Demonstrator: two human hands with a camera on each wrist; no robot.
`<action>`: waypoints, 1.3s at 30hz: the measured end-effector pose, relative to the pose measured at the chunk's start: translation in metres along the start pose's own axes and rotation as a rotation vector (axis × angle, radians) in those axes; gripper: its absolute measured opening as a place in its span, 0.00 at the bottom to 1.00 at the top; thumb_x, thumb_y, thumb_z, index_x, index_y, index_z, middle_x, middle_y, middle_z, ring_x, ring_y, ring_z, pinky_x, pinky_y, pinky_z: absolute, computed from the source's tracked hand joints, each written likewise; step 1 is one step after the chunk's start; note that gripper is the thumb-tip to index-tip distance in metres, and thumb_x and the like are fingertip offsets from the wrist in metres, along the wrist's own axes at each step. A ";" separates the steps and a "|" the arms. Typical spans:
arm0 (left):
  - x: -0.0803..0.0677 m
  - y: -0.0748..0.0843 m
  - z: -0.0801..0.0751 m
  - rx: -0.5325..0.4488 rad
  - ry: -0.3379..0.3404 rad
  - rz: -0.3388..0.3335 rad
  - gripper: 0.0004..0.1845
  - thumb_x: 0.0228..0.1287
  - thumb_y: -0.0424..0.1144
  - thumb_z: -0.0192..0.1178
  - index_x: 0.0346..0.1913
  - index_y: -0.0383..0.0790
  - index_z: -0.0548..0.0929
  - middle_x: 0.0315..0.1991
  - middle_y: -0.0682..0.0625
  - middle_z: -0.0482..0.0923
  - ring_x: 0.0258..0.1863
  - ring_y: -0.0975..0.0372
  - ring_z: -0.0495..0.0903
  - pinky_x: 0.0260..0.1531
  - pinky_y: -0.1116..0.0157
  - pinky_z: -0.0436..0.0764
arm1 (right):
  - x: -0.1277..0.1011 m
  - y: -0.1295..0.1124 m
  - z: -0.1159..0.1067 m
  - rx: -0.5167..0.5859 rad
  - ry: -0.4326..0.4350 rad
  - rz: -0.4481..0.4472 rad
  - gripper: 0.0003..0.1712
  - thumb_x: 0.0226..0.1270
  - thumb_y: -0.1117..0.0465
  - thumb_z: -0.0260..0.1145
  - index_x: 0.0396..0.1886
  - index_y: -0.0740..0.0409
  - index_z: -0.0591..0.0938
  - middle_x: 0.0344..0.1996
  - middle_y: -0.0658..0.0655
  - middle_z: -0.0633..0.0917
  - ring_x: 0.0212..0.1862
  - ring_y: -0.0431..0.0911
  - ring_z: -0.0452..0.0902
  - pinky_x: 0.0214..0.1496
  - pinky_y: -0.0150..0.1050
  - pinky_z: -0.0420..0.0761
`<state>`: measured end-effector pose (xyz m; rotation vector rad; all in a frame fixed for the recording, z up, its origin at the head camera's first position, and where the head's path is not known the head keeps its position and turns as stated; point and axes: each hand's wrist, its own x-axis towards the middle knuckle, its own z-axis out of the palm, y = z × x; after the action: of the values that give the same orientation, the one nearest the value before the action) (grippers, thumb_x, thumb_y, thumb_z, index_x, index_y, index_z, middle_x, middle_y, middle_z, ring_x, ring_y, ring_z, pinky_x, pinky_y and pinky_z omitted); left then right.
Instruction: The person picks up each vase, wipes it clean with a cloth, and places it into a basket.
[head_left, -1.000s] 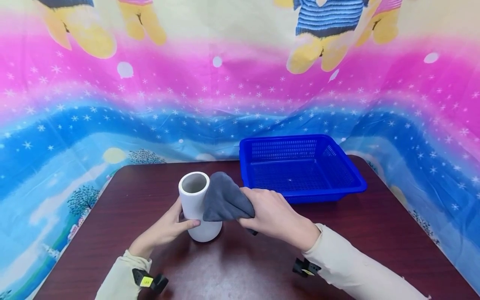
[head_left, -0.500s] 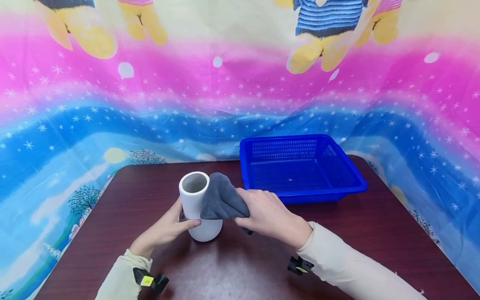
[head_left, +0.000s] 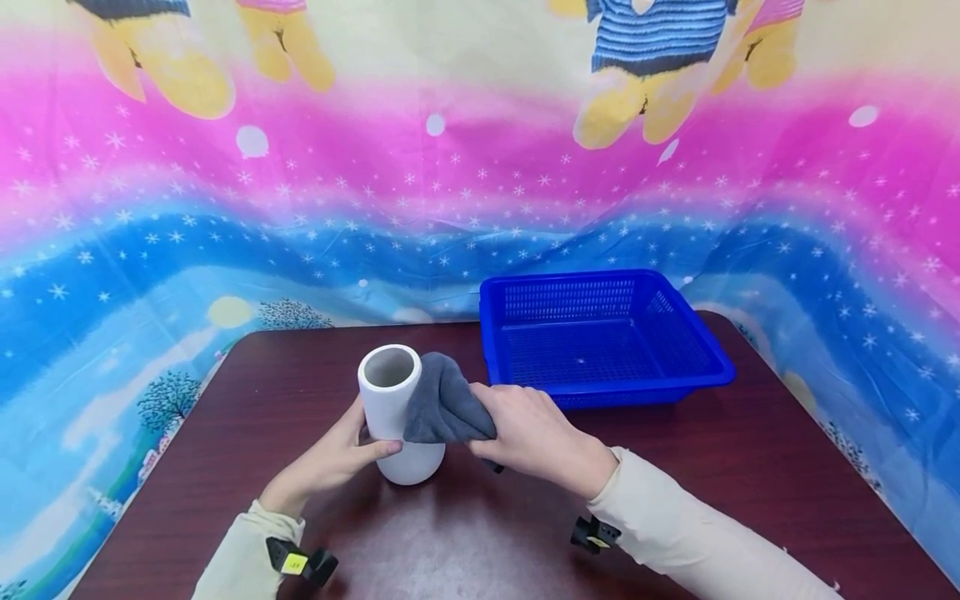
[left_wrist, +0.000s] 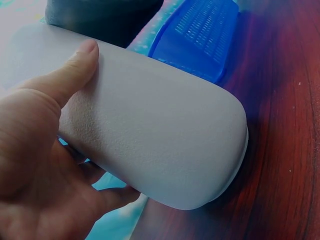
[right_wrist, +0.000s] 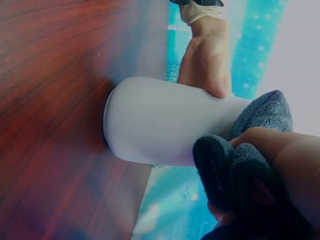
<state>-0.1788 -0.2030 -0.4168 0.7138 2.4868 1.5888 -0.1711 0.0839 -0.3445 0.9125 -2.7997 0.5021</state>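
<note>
A white vase [head_left: 384,408] with a round open mouth and a wider lower body stands upright on the table in the head view. My left hand [head_left: 330,458] grips its left side, the thumb across the front; the left wrist view shows the thumb and fingers on either side of the vase [left_wrist: 165,125]. My right hand [head_left: 536,433] holds a bunched dark grey cloth [head_left: 450,404], which lies against the vase's upper right side. In the right wrist view folds of the cloth [right_wrist: 265,112] stick out around the fingers, beside the vase [right_wrist: 160,120].
A blue plastic basket [head_left: 603,390] with slotted walls stands behind and right of the vase, close to my right hand. The dark red-brown table [head_left: 247,400] ends at a patterned cloth backdrop [head_left: 420,217]. Each wrist carries a small black camera.
My right hand has shifted slightly left with the cloth, then a little down along the vase's side. My left hand and the vase stay nearly still.
</note>
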 end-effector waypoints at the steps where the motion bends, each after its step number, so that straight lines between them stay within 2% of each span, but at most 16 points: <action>1: 0.000 0.000 0.000 0.000 0.002 -0.003 0.45 0.67 0.37 0.67 0.78 0.42 0.49 0.71 0.39 0.63 0.68 0.43 0.68 0.60 0.49 0.75 | 0.000 0.000 0.001 0.000 -0.002 0.001 0.15 0.53 0.50 0.73 0.35 0.43 0.76 0.21 0.40 0.74 0.22 0.37 0.69 0.19 0.34 0.66; 10: -0.001 0.000 -0.001 0.002 0.000 0.015 0.46 0.67 0.37 0.67 0.79 0.43 0.49 0.71 0.38 0.63 0.68 0.42 0.67 0.59 0.48 0.76 | -0.001 0.002 0.007 0.004 -0.032 0.014 0.15 0.53 0.52 0.75 0.34 0.44 0.75 0.20 0.41 0.74 0.22 0.38 0.69 0.19 0.34 0.65; 16: -0.001 0.000 0.000 -0.002 0.002 0.002 0.46 0.67 0.37 0.67 0.79 0.42 0.48 0.70 0.37 0.63 0.67 0.42 0.68 0.59 0.51 0.76 | -0.003 0.004 0.011 0.000 -0.052 0.017 0.16 0.53 0.53 0.75 0.33 0.45 0.75 0.20 0.41 0.73 0.22 0.38 0.68 0.19 0.34 0.65; 22: -0.001 0.001 0.000 -0.017 0.007 -0.025 0.47 0.66 0.37 0.67 0.79 0.44 0.48 0.71 0.39 0.63 0.68 0.43 0.68 0.61 0.47 0.75 | -0.004 0.006 0.016 0.000 -0.065 0.016 0.15 0.51 0.53 0.75 0.32 0.45 0.75 0.19 0.41 0.73 0.22 0.38 0.68 0.20 0.34 0.66; 29: -0.001 -0.001 0.000 -0.015 0.004 -0.007 0.46 0.67 0.37 0.67 0.79 0.42 0.48 0.70 0.36 0.64 0.67 0.41 0.69 0.59 0.50 0.76 | -0.004 0.009 0.022 -0.001 -0.076 0.014 0.16 0.50 0.53 0.75 0.30 0.45 0.74 0.18 0.42 0.72 0.21 0.38 0.67 0.19 0.34 0.64; 39: -0.001 0.000 0.000 -0.028 0.006 -0.017 0.47 0.66 0.37 0.68 0.79 0.43 0.48 0.70 0.37 0.64 0.67 0.41 0.68 0.61 0.42 0.73 | -0.007 0.013 0.031 -0.009 -0.081 0.005 0.17 0.49 0.52 0.76 0.30 0.46 0.75 0.18 0.42 0.73 0.21 0.38 0.67 0.19 0.35 0.64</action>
<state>-0.1781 -0.2030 -0.4169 0.6829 2.4635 1.6188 -0.1748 0.0861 -0.3786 0.9449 -2.8745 0.4627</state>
